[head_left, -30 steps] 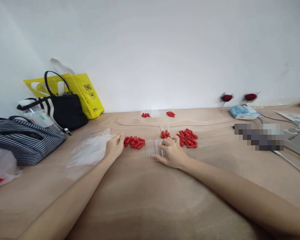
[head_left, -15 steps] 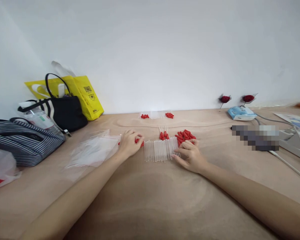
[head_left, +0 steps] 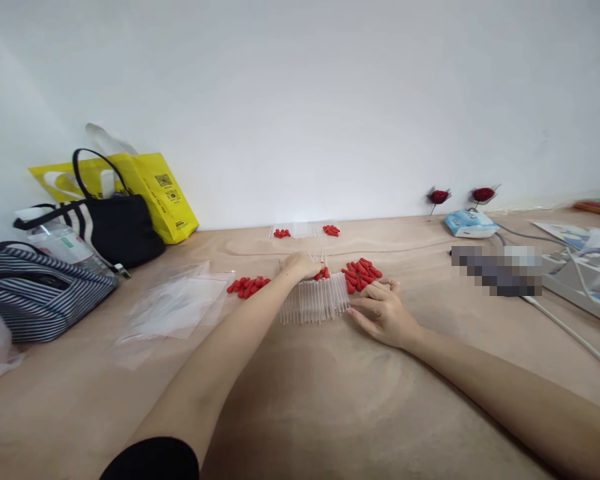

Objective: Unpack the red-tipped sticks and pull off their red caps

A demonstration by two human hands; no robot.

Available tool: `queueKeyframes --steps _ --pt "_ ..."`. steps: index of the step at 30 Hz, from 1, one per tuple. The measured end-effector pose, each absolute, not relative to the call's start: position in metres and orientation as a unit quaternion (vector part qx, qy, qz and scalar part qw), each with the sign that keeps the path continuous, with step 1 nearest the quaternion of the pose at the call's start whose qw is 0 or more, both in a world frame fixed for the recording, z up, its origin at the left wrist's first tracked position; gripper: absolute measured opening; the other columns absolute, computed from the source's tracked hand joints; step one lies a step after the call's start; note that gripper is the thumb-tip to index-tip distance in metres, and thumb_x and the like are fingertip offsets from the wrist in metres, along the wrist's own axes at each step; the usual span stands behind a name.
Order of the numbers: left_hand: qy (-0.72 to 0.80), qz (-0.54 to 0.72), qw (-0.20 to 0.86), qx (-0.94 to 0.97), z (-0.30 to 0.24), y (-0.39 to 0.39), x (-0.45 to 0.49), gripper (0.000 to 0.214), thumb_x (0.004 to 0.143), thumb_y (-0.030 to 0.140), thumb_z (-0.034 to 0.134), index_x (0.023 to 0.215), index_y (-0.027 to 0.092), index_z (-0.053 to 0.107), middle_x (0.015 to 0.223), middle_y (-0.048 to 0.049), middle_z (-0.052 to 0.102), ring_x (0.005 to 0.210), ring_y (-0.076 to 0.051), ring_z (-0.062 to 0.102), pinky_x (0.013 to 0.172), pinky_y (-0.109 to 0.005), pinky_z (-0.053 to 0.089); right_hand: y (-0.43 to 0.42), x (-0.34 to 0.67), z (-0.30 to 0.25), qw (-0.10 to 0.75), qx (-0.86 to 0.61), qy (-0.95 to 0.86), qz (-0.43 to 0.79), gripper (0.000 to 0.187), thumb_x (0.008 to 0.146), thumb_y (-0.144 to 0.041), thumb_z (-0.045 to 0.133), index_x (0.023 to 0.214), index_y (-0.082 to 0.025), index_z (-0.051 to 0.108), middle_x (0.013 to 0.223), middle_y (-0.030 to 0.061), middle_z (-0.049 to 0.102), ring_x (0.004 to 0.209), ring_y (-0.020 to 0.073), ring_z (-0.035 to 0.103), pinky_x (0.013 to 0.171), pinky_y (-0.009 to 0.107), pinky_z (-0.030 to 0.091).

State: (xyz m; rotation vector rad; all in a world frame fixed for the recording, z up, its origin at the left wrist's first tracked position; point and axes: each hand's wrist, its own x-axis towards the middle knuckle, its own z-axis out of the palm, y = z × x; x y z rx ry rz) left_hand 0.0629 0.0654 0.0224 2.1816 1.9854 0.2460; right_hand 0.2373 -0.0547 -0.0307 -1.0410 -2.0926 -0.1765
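My left hand (head_left: 301,265) reaches over a row of clear, thin tubes (head_left: 314,300) to a small group of droppers with red bulbs (head_left: 324,272). Its fingertips are turned away and mostly hidden, so its grip cannot be made out. The droppers' slim stems point toward the wall. My right hand (head_left: 384,313) rests on the table at the row's right end, fingers bent and apart, thumb and forefinger near the last tubes. Just beyond it lies a pile of red rubber bulbs (head_left: 363,272). A second pile of red bulbs (head_left: 247,287) lies left of the row, beside my left forearm.
Clear plastic bags (head_left: 175,303) lie flat on the left. Behind them stand a striped bag (head_left: 50,293), a black bag (head_left: 130,230) and a yellow bag (head_left: 173,207). Bagged red bulbs (head_left: 331,231) lie by the wall. A tissue pack (head_left: 470,225) and white cable (head_left: 570,333) are at right.
My left hand has moved right, from the left pile of red bulbs to the droppers behind the tubes, uncovering that pile. My right hand has stayed by the row's right end. The view has shifted slightly.
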Motion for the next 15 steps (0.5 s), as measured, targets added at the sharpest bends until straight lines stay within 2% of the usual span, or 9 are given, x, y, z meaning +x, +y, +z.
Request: queueKeyframes --steps 5,10,15 --pt "0.665 0.099 0.085 0.735 0.023 0.073 0.062 0.019 0.063 0.030 0.054 0.054 0.017 0.064 0.056 -0.0094 0.064 0.060 -0.023 0.060 0.055 -0.030 0.039 -0.055 0.239 -0.029 0.384 -0.421 -0.819 -0.066 0.018 0.079 -0.030 0.050 0.077 -0.023 0.066 0.067 -0.0001 0.058 0.066 0.0106 0.050 0.084 0.036 0.021" --pt "0.634 0.131 0.060 0.760 0.033 0.058 0.043 0.021 0.069 0.029 0.047 0.058 0.017 0.061 0.054 -0.0061 0.060 0.057 -0.020 0.057 0.051 -0.028 0.036 -0.054 0.241 -0.032 0.394 -0.417 -0.815 -0.079 0.018 0.080 -0.028 0.049 0.077 -0.022 0.066 0.066 -0.0001 0.057 0.065 0.0111 0.050 0.083 0.037 0.022" --pt "0.532 0.184 0.004 0.827 0.033 0.004 0.000 0.018 0.076 0.028 0.045 0.069 0.017 0.056 0.065 -0.0019 0.059 0.060 -0.015 0.054 0.055 -0.026 0.039 -0.053 0.236 -0.027 0.421 -0.415 -0.795 -0.139 0.022 0.079 -0.030 0.050 0.095 -0.021 0.061 0.083 0.0047 0.059 0.078 0.0154 0.052 0.079 0.035 0.028"
